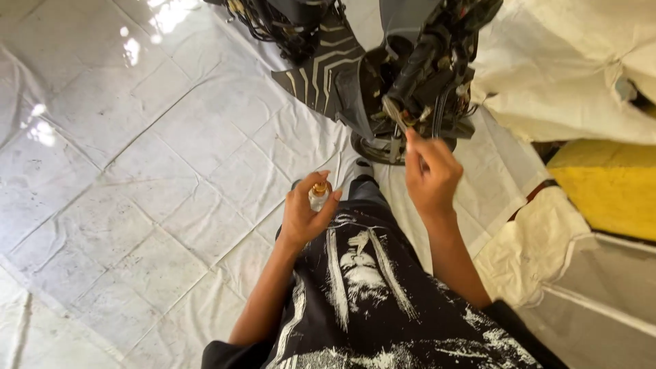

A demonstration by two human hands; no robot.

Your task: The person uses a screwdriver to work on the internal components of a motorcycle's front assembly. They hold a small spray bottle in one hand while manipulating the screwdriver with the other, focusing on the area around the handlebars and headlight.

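Note:
My left hand (305, 210) is closed around a small clear bottle with a brass-coloured cap (318, 194), held upright in front of my black printed shirt. My right hand (430, 174) is raised higher, fingers pinched together at the exposed front of a black scooter (383, 68). Its fingertips touch a bundle of black cables and a small metal part (400, 116) among the stripped bodywork. Whether something small sits between those fingers cannot be made out.
A white tiled floor (137, 171) stretches to the left. The scooter's front wheel (379, 149) stands just ahead of my shoe. White sacking (567, 75) lies at the upper right, above a yellow block (611, 184) and more cloth (533, 246).

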